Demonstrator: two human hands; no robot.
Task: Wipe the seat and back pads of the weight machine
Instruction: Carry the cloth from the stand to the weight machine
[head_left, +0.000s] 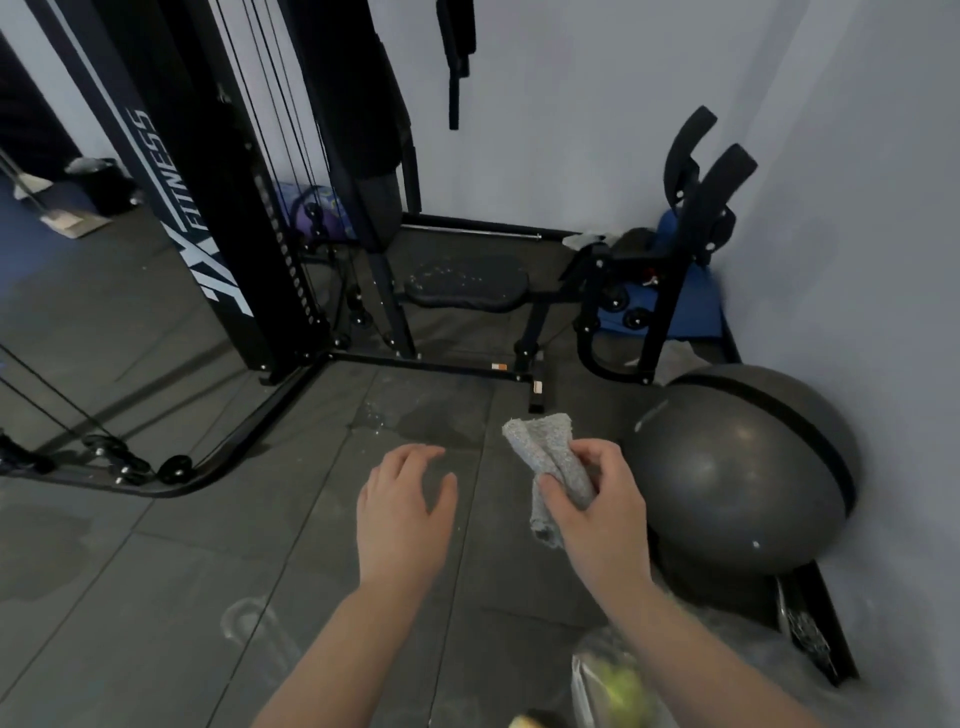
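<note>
Head camera, looking down into the corner of a home gym. The right hand (597, 499) is pinching a grey cloth (548, 462), nubbly like terry, folded into a soft bundle with one end sticking up and the other hanging below the fingers. The left hand (402, 506) is hovering beside it, palm down, fingers spread and relaxed, holding nothing. Both hands are hanging above the floor (156, 571), made of dark, matte square tiles with pale scuffs and a wet-looking patch just ahead.

Further back, well apart from the hands, the weight machine (218, 208) is standing on a black steel frame with thin cables and white lettering on its upright. Its seat pad (465, 286) is a low, rounded black cushion speckled with pale spots, possibly droplets or dust; the view is too soft to tell. The back pad (363, 104), a tall, dark, smooth cushion, is rising above the seat.

To the right, a large, glossy, dark grey exercise ball (737, 483) is resting against the pale wall (857, 208). Behind it, a black stand with curved foam-covered handles (711, 166) is sitting over something blue. A blurred clear bag (613, 680) is showing at the bottom edge.
</note>
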